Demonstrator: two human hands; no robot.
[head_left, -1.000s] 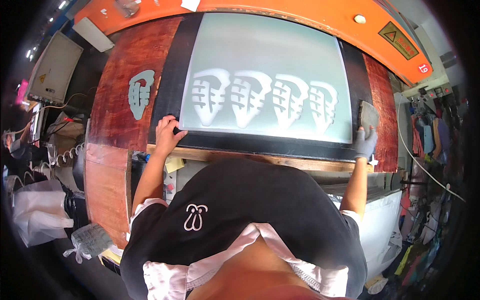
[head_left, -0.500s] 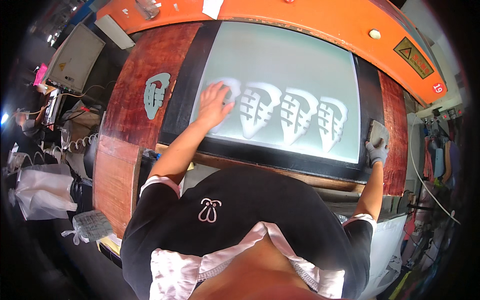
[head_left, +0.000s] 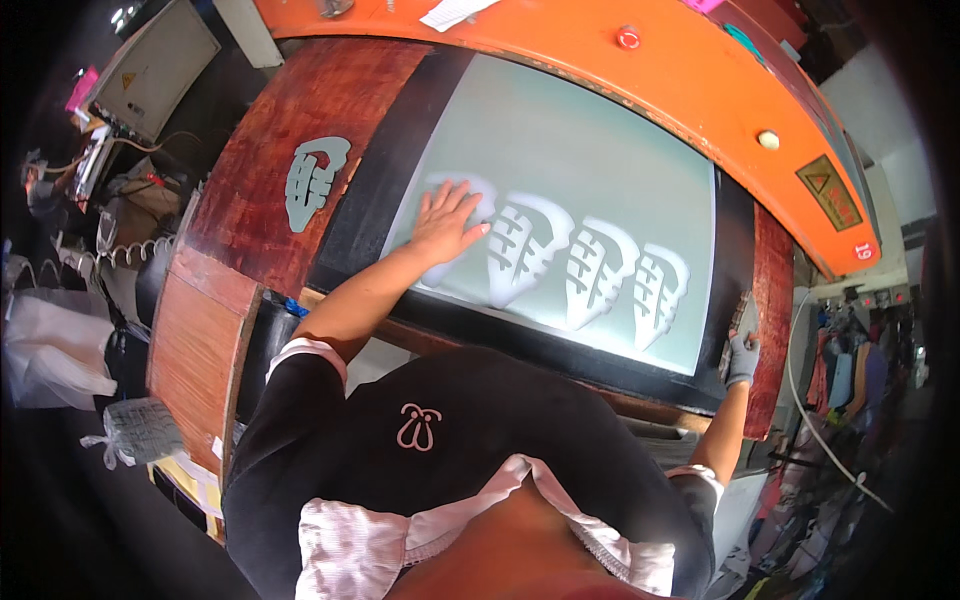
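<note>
My bare left hand (head_left: pixel 447 222) lies with its fingers spread on a pale, lit panel (head_left: pixel 590 130), partly covering the leftmost of several white shapes. Each shape has a pointed lower end, slots and a curved handle-like side; one uncovered white shape (head_left: pixel 527 248) is just right of my hand. At the panel's right, my right hand (head_left: pixel 741 356) wears a grey glove and grips a flat greyish block (head_left: pixel 745 318), tilted on edge at the black border (head_left: pixel 735 230). A grey-green slotted piece (head_left: pixel 314 185) of similar outline rests on the reddish wooden board (head_left: pixel 250 170) at the left.
An orange machine beam (head_left: pixel 560 45) with a red button (head_left: pixel 628 38) crosses the far side. Right of the black border runs a reddish wooden strip (head_left: pixel 770 310). At the left stand a grey metal box (head_left: pixel 160 60) and a wooden panel (head_left: pixel 200 350); bags (head_left: pixel 60 345) hang below.
The view has turned and shifted a little. My left hand stays on the leftmost shape, fingers spread. The block in my right hand has tipped from showing its broad face to nearly edge-on.
</note>
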